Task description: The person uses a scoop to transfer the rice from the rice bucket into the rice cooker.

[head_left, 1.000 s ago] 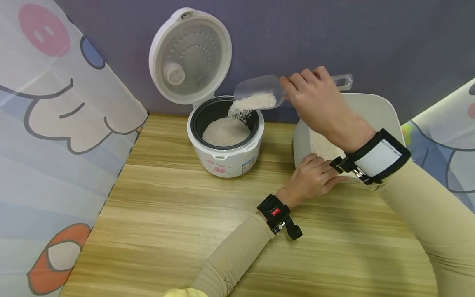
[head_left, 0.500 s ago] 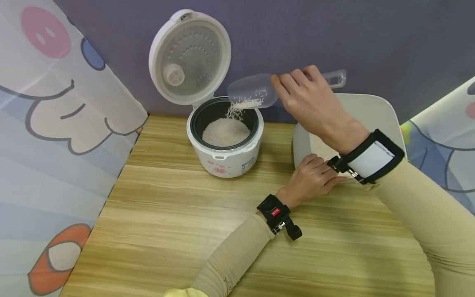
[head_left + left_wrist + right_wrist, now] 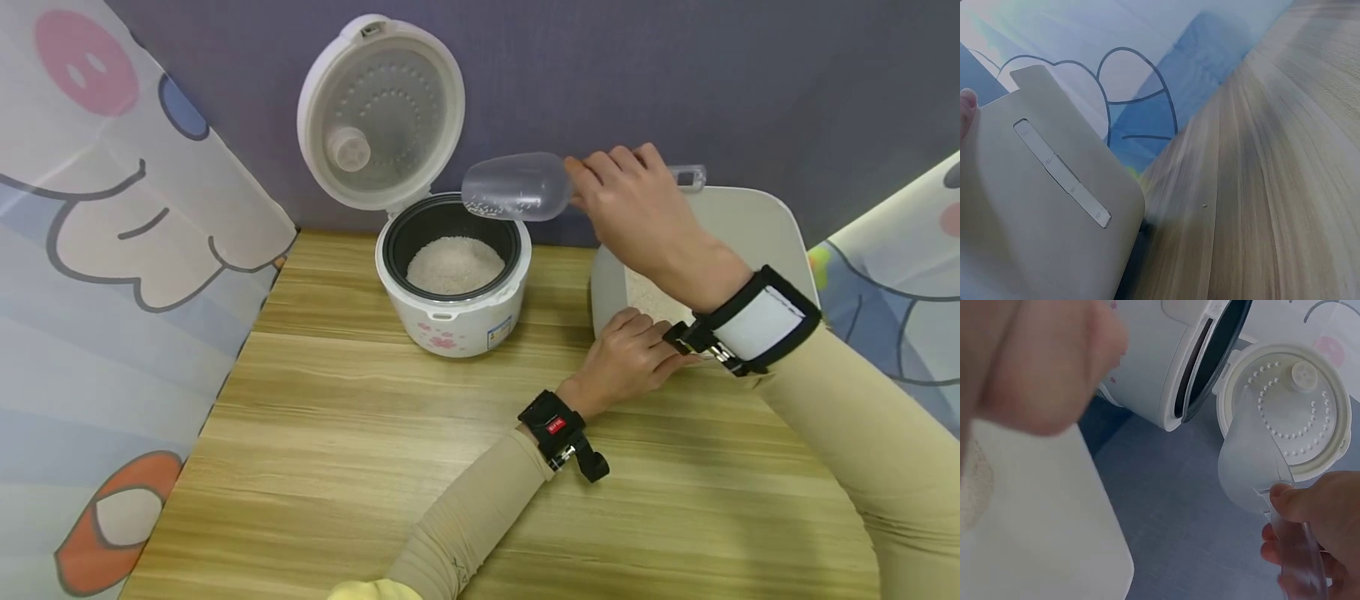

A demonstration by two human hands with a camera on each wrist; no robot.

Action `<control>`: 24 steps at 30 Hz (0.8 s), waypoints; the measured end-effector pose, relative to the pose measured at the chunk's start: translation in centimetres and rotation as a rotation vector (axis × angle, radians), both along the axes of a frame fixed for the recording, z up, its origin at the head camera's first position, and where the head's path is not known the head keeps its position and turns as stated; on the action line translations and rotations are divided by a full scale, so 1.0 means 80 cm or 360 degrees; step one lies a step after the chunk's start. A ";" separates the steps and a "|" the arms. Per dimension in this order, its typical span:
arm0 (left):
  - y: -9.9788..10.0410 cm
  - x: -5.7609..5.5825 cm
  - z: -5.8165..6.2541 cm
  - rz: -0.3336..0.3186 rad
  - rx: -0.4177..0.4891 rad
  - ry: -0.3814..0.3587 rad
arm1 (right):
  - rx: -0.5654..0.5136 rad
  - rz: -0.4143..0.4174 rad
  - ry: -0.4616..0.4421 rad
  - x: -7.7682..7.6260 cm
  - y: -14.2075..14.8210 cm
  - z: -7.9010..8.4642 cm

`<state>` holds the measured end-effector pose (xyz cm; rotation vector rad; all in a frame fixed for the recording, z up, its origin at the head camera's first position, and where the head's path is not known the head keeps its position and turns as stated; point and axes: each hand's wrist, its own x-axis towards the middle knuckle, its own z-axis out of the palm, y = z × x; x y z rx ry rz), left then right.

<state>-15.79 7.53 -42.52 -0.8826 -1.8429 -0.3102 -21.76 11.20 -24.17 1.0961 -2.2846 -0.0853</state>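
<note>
My right hand (image 3: pixel 637 204) grips the handle of a clear plastic scoop (image 3: pixel 517 185), tilted over the right rim of a white rice cooker (image 3: pixel 450 329). A few grains cling inside the scoop. White rice (image 3: pixel 455 265) lies heaped in the cooker's dark inner pot (image 3: pixel 401 246). In the right wrist view, thumb and fingers wrap the scoop (image 3: pixel 1250 456). My left hand (image 3: pixel 628 358) holds the near rim of a pale rice bin (image 3: pixel 750 221). The left wrist view shows the bin's wall (image 3: pixel 1054 206) and a fingertip at its rim. My right arm partly hides the rice inside the bin.
The cooker's lid (image 3: pixel 382 117) stands raised against the dark wall (image 3: pixel 637 75). A wooden table (image 3: pixel 337 433) carries both vessels. Cartoon-printed cloth (image 3: pixel 135 367) hangs at the left, with more (image 3: pixel 922 325) at the right.
Rice was pouring from the scoop into the cooker; the stream has stopped and only a few grains stay in the scoop. My right hand shifted left, then slightly back right. My left hand stayed put.
</note>
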 end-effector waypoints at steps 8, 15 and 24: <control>-0.004 0.000 -0.002 0.0023 -0.0053 -0.0045 | -0.0126 -0.0066 -0.0155 0.002 0.021 -0.004; -0.005 0.000 0.000 -0.0002 -0.0075 -0.0032 | -0.0260 -0.0084 -0.0220 0.010 0.059 -0.001; -0.006 0.002 -0.002 0.0011 -0.0095 -0.0052 | -0.0461 -0.0184 -0.0304 0.030 0.132 -0.004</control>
